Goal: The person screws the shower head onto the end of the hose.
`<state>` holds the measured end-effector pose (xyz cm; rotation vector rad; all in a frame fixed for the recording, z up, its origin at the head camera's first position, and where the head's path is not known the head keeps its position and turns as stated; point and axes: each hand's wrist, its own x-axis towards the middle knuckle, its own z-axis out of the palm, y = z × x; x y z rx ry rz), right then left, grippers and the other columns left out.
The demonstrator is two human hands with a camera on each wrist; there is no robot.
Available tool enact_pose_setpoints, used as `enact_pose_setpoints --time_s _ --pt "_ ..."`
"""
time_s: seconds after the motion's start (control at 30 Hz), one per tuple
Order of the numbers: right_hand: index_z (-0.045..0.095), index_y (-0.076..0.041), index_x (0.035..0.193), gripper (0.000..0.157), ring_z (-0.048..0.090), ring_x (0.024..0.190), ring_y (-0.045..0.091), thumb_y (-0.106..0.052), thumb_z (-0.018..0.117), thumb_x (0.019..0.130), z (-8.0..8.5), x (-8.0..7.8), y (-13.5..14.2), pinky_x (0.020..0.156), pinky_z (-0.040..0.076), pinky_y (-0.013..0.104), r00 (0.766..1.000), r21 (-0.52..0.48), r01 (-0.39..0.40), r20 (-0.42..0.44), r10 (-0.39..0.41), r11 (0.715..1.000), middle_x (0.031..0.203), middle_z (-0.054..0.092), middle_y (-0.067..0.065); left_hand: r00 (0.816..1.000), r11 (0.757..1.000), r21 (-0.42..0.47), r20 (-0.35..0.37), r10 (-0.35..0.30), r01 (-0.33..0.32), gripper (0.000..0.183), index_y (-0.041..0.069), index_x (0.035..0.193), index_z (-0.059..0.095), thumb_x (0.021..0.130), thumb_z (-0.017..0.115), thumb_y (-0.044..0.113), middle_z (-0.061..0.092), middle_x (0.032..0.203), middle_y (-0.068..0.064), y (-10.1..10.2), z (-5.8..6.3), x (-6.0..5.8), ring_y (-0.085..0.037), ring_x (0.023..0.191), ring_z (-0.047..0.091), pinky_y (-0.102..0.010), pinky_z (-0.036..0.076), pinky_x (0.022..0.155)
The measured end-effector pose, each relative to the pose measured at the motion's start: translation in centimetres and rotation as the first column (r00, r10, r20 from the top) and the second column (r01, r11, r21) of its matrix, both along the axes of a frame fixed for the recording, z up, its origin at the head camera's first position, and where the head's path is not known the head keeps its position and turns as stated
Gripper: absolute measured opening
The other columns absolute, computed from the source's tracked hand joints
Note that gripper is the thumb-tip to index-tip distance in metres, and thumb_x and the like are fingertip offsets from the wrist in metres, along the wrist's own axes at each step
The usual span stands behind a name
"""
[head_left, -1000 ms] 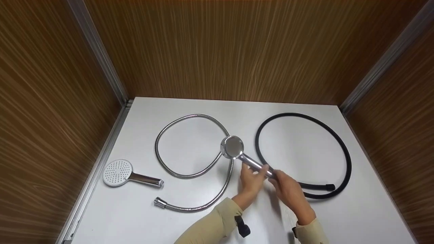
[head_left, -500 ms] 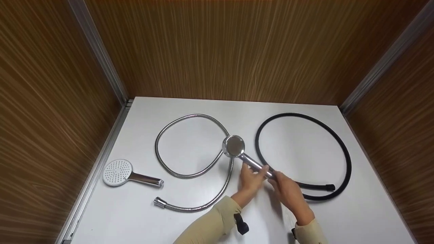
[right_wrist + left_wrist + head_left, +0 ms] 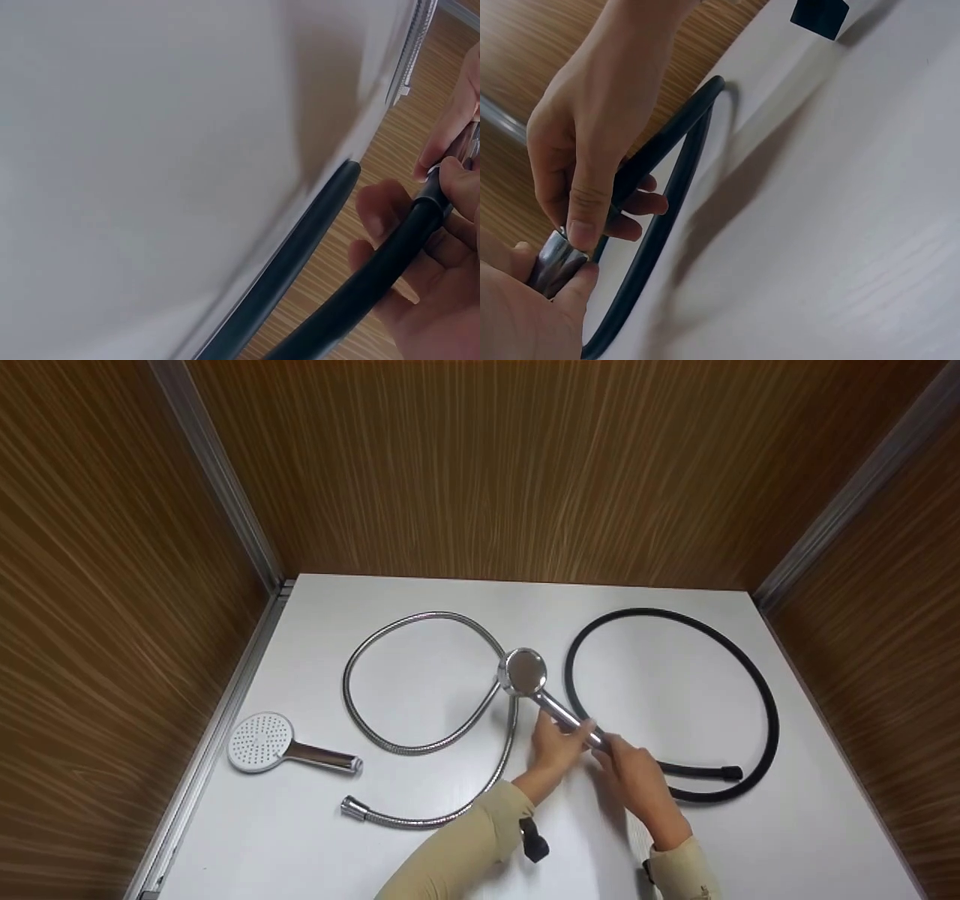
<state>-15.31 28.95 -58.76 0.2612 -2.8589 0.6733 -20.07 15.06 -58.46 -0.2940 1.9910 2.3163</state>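
My left hand [image 3: 553,754] grips the handle of a chrome shower head [image 3: 526,671], its round face tilted up over the table. At the handle's lower end, my right hand [image 3: 637,784] pinches the end fitting of a black hose [image 3: 397,247]. In the right wrist view that fitting [image 3: 433,201] sits right against the chrome handle end, and fingers cover part of the joint. Seen from the left wrist, the chrome handle [image 3: 557,262] lies between both hands, with the right thumb at its end. The hose's rest loops across the table on the right.
A coiled metal hose [image 3: 346,682] lies left of centre, with its chrome nut [image 3: 353,808] near the front. Further left rests a second shower head [image 3: 260,742], white face up. Wood-grain panels [image 3: 480,472] wall the white table [image 3: 810,825] on three sides.
The held shower head has shifted slightly up and to the right, its face turning a little. Both hands stay at the handle's end, with only small movements.
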Motion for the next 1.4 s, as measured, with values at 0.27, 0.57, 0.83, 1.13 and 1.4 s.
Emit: enact_pose_setpoints --time_s 0.27,0.57,0.83,1.13,1.4 --pt "0.065 -0.001 0.109 0.014 0.061 0.063 0.03 -0.013 0.069 0.102 -0.1 -0.8 -0.1 0.059 0.055 0.05 0.999 0.055 0.015 -0.031 -0.013 0.998 0.078 0.069 0.014 0.999 0.985 -0.165 0.011 -0.049 0.051 0.042 -0.001 0.118 0.061 0.087 0.086 0.014 0.07 0.089 -0.006 0.2 0.0 -1.7 -0.015 0.066 0.071 -0.023 0.063 0.058" --pt "0.063 0.0 0.105 0.016 0.066 0.067 0.035 -0.014 0.071 0.1 -0.6 -1.2 0.1 0.059 0.057 0.053 1.0 0.089 0.012 -0.006 -0.012 0.996 0.08 0.07 0.018 0.993 0.924 -0.366 0.08 -0.091 0.115 0.036 0.006 0.104 0.066 0.084 0.089 0.025 0.072 0.091 -0.007 0.1 -0.5 -2.7 -0.019 0.078 0.07 -0.029 0.064 0.074" --pt "0.068 0.001 0.105 0.013 0.072 0.077 0.04 -0.011 0.071 0.1 -0.6 -1.2 0.5 0.068 0.062 0.056 1.0 0.098 0.001 -0.018 0.001 0.995 0.087 0.073 0.019 0.982 0.896 -0.404 0.113 -0.149 0.182 0.036 0.002 0.101 0.069 0.082 0.09 0.024 0.072 0.089 -0.008 0.2 -0.5 -3.5 -0.022 0.082 0.07 -0.032 0.064 0.083" --pt "0.071 0.004 0.111 0.016 0.073 0.083 0.042 -0.007 0.071 0.099 -0.5 -1.2 0.7 0.074 0.064 0.056 1.0 0.115 0.002 0.014 -0.004 0.993 0.093 0.075 0.021 0.97 0.869 -0.437 0.169 -0.176 0.233 0.042 -0.001 0.106 0.068 0.084 0.09 0.027 0.072 0.092 -0.011 0.4 -0.4 -4.1 -0.024 0.085 0.07 -0.033 0.066 0.085" --pt "0.071 0.002 0.107 0.012 0.072 0.081 0.04 -0.006 0.071 0.099 -0.2 -1.4 0.7 0.073 0.063 0.056 0.999 0.096 -0.004 0.049 -0.001 0.995 0.088 0.073 0.02 0.969 0.817 -0.521 0.126 -0.211 0.246 0.037 0.002 0.102 0.07 0.085 0.089 0.029 0.073 0.089 -0.008 0.6 -0.5 -4.3 -0.021 0.081 0.07 -0.029 0.064 0.08"
